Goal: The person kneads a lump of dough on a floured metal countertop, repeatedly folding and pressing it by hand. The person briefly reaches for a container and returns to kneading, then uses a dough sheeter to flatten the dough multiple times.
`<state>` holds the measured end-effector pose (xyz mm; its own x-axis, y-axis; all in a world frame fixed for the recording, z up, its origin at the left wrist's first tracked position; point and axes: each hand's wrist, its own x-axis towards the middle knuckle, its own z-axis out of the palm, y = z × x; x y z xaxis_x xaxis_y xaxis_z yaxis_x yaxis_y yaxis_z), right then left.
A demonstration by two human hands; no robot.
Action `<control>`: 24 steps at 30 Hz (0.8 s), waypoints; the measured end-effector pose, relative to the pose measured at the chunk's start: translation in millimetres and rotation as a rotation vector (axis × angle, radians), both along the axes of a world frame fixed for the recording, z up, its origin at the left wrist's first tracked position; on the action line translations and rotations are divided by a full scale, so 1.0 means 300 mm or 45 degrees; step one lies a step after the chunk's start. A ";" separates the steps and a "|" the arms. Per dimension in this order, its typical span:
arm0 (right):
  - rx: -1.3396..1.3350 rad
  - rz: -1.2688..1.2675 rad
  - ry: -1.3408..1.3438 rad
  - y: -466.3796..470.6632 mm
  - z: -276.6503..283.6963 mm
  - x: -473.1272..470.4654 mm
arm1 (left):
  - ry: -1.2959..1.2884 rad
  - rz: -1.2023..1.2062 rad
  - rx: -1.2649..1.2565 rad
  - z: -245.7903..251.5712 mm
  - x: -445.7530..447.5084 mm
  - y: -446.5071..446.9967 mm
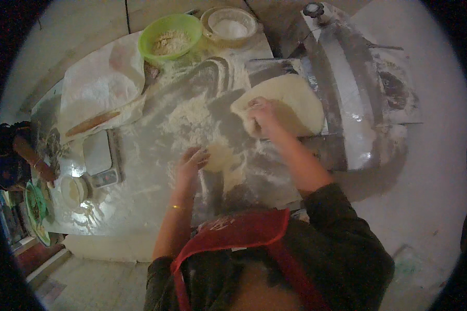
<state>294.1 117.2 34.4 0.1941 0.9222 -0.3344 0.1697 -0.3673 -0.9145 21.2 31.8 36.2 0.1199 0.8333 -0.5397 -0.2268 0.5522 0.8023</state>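
A large slab of pale dough (299, 97) lies at the right, on the feed side of a metal dough sheeter (346, 85). My right hand (261, 116) grips the left edge of this dough, with its fingers curled into it. My left hand (193, 158) is over the floured worktop, its fingertips at the left edge of a small flat round of dough (219, 158); whether they grip it I cannot tell. Loose flour (190, 120) is scattered on the metal worktop (140, 163) above my left hand.
At the back stand a green bowl of flour (171, 37) and a tub of white powder (229, 29). To the left lie a floury cloth (101, 77), a rolling pin (93, 123), a kitchen scale (101, 155) and a small bowl (73, 191). Another person's hand (44, 173) rests at the far left edge.
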 end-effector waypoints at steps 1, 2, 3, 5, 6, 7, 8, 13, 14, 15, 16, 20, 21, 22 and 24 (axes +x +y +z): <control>-0.063 -0.034 0.306 -0.021 0.014 -0.064 | -0.047 -0.006 0.024 0.003 0.032 0.012; -0.102 -0.062 0.403 -0.044 0.034 -0.123 | -0.071 0.000 0.040 0.005 0.064 0.023; -0.122 -0.064 0.522 -0.067 0.052 -0.179 | -0.078 0.021 0.035 0.007 0.096 0.031; -0.137 -0.019 0.679 -0.124 0.075 -0.260 | -0.063 0.119 0.148 0.006 0.147 0.042; -0.127 0.027 0.715 -0.145 0.077 -0.290 | -0.099 0.127 0.262 0.002 0.165 0.046; -0.110 0.107 0.766 -0.152 0.078 -0.296 | 0.005 0.146 0.304 -0.007 0.178 0.050; -0.026 0.195 0.745 -0.155 0.076 -0.285 | 0.056 0.117 0.410 -0.021 0.189 0.057; 0.437 0.069 -0.394 -0.058 0.036 -0.017 | 1.149 -0.135 1.055 -0.122 0.255 0.142; 0.501 0.040 -0.639 -0.052 0.029 0.055 | 1.403 -0.296 1.203 -0.132 0.273 0.157; 0.464 -0.024 -0.892 -0.048 0.020 0.118 | 1.487 -0.331 1.142 -0.134 0.291 0.167; 0.341 0.043 -0.958 -0.034 0.000 0.155 | 1.572 -0.364 1.077 -0.130 0.307 0.173; 0.011 0.141 -0.874 0.024 -0.069 0.219 | 1.832 -0.543 0.866 -0.085 0.348 0.188; -0.030 0.160 -0.739 0.041 -0.075 0.211 | 1.825 -0.522 0.886 -0.075 0.352 0.193; -0.107 0.108 -0.401 0.055 -0.073 0.189 | 1.824 -0.519 0.894 -0.069 0.354 0.200; -0.270 0.007 0.285 0.091 -0.041 0.134 | 1.783 -0.507 0.872 -0.071 0.352 0.214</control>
<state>334.3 144.5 22.1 0.0895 0.8283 -0.5531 -0.0247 -0.5533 -0.8326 126.9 95.9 15.1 0.1344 0.9902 0.0368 0.9250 -0.1387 0.3537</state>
